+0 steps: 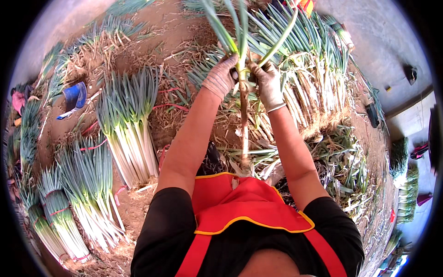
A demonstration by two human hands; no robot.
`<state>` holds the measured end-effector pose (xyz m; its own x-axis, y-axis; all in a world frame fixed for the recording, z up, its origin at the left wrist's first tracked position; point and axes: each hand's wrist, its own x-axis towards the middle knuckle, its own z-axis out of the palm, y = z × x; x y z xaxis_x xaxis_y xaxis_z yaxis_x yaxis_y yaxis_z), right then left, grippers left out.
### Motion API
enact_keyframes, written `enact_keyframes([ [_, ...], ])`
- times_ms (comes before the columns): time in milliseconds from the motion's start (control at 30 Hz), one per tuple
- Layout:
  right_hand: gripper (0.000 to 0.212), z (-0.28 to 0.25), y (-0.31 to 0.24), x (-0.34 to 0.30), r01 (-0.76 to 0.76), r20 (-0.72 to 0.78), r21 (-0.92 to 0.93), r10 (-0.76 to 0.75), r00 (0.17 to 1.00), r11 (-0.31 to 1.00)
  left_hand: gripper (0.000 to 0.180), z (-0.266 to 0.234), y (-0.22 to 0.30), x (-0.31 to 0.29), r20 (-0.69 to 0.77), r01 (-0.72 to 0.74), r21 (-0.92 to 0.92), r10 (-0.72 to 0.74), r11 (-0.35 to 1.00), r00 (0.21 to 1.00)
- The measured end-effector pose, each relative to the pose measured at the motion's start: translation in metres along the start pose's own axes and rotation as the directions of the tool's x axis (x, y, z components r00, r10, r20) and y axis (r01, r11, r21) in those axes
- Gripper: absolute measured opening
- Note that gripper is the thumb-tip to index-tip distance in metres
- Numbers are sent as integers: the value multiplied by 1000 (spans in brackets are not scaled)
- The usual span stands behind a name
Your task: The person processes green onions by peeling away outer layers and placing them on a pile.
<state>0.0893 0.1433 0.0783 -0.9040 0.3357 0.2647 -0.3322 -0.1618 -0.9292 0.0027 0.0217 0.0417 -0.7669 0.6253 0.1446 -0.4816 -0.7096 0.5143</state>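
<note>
A long green onion [243,104] stands upright before me, its green leaves fanned at the top and its lower stalk brown and dirty. My left hand [221,77], in a pale work glove, is closed around its neck where the leaves part. My gloved right hand [269,85] is closed on an outer leaf [280,44] of the same onion, bent away to the right. Dry brown skin hangs along the stalk. Just beyond my right hand lies a large pile of untrimmed green onions [318,78], roots toward me.
Cleaned green onions [131,129] lie in bunches at my left, beside tied bundles [62,217]. Red ties [170,107] and a blue piece of plastic [75,98] are on the littered soil. Stripped leaves [344,161] heap at my right. A wall [383,41] stands at the far right.
</note>
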Motion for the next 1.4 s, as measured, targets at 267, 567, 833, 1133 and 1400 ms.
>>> enact_keyframes([
  [267,14,-28,49,-96,-350,33,-512,425,905,784,31,-11,46,-13,-177,-200,-12,195,980,965],
  [567,43,-183,156,-173,-450,224,-604,682,697,658,21,-20,42,-8,-179,-114,-61,102,992,979],
  [833,46,-58,44,-149,-434,19,-221,449,893,873,23,-15,19,12,-195,-56,-43,47,997,980],
  [1133,42,-93,28,-158,-797,608,313,536,586,516,14,19,-8,-8,119,184,-224,-161,957,980],
  [1400,41,-70,0,-149,-671,545,375,434,718,640,29,4,-83,-16,406,-119,821,-423,559,810],
])
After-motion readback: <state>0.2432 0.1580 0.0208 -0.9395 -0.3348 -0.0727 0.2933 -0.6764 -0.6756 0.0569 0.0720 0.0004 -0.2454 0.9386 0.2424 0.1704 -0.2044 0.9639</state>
